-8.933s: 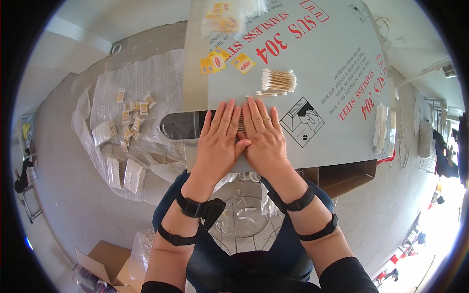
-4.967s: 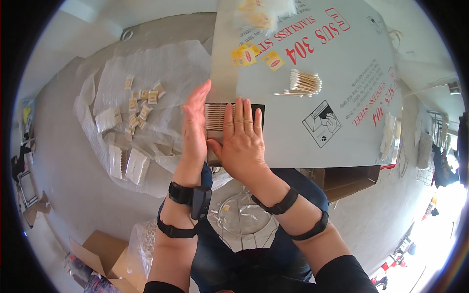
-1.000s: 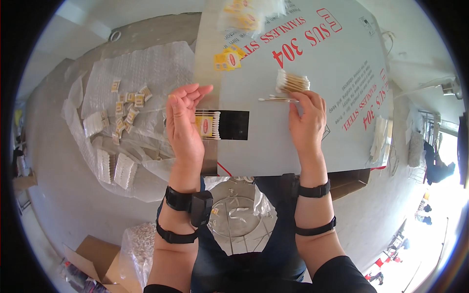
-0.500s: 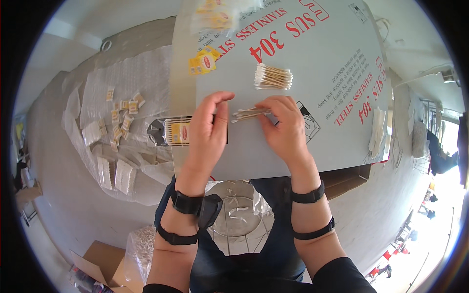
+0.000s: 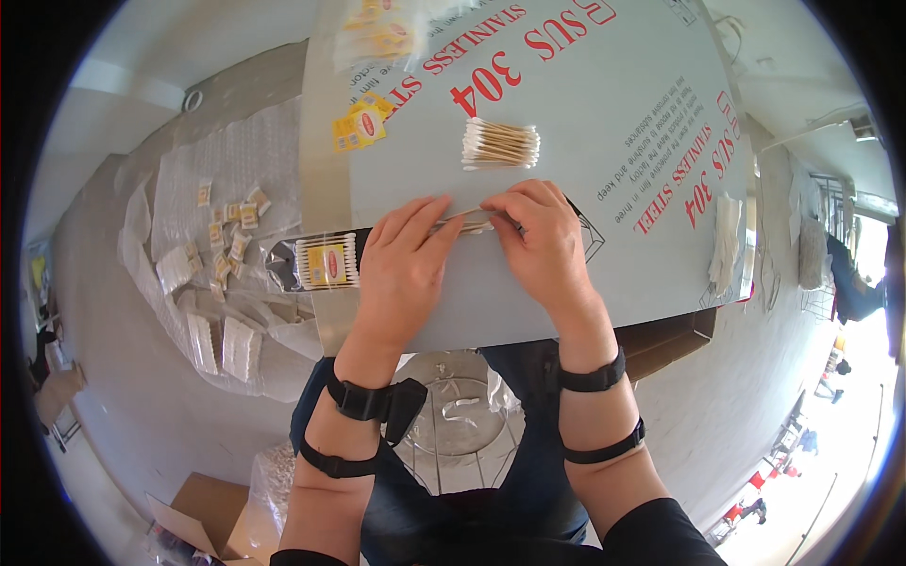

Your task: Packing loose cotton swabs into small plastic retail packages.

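Note:
A few thin cotton swabs (image 5: pixel 475 227) with wooden sticks span the gap between my hands, just above the grey sheet (image 5: pixel 585 274). My right hand (image 5: pixel 547 243) pinches their right ends. At their left ends, the fingertips and thumb of my left hand (image 5: pixel 404 269) close around them, hiding the tips. Beyond my hands lies a neat pile of cotton swabs (image 5: pixel 500 144). Left of my left hand, a row of swabs with a yellow label (image 5: pixel 328 262) rests on a black strip-like holder (image 5: pixel 281 266), partly covered by that hand.
Yellow cards (image 5: pixel 360 128) and a clear bag (image 5: pixel 382 42) holding more lie at the far left of the sheet. Bubble wrap (image 5: pixel 226 156) with several small labelled packs (image 5: pixel 233 212) spreads to the left. A white strip (image 5: pixel 725 247) sits near the right edge. An open cardboard box (image 5: pixel 203 505) stands lower left.
My left hand has moved in toward the swabs, and its fingers have closed on their left ends. My right hand keeps its pinch. The whole view has shifted slightly.

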The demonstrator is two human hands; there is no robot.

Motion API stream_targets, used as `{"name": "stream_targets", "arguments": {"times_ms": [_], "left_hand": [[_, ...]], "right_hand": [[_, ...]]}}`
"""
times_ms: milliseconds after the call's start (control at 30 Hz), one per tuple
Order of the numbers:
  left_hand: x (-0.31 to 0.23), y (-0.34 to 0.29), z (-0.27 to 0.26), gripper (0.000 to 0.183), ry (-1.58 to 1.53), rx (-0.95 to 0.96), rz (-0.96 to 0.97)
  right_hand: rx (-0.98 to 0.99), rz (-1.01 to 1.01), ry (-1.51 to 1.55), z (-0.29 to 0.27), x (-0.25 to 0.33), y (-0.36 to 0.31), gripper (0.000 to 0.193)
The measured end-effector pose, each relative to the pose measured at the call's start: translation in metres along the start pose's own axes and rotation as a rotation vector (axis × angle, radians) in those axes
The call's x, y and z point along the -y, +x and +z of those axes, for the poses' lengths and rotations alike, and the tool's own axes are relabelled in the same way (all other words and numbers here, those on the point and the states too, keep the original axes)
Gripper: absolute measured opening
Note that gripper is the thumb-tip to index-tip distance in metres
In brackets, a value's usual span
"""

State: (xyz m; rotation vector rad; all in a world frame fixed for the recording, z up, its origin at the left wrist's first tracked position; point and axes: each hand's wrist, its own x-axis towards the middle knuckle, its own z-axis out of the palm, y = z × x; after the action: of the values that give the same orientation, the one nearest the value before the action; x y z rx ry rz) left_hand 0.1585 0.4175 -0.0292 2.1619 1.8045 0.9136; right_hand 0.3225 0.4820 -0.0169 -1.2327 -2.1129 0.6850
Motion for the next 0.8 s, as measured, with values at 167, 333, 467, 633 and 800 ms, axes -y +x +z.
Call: {"name": "stream_targets", "arguments": {"times_ms": [167, 333, 467, 633, 800], "left_hand": [[0.004, -0.006, 0.004, 0.029, 0.006, -0.032, 0.058], [0.002, -0.011, 0.001, 0.032, 0.068, 0.033, 0.07], [-0.003, -0.014, -0.004, 0.038, 0.057, 0.132, 0.063], [-0.001, -0.016, -0.009, 0.04, 0.012, 0.199, 0.069], [0.006, -0.017, -0.007, 0.032, 0.015, 0.13, 0.094]], "right_hand": [[0.016, 0.008, -0.014, 0.002, 0.0, -0.001, 0.013], [0.03, 0.023, -0.019, 0.003, 0.0, -0.002, 0.01], [0.035, 0.015, -0.034, 0.003, 0.0, -0.002, 0.006], [0.033, 0.013, -0.046, 0.004, -0.001, -0.003, 0.007], [0.046, 0.032, 0.027, -0.002, 0.001, -0.002, 0.009]]}}
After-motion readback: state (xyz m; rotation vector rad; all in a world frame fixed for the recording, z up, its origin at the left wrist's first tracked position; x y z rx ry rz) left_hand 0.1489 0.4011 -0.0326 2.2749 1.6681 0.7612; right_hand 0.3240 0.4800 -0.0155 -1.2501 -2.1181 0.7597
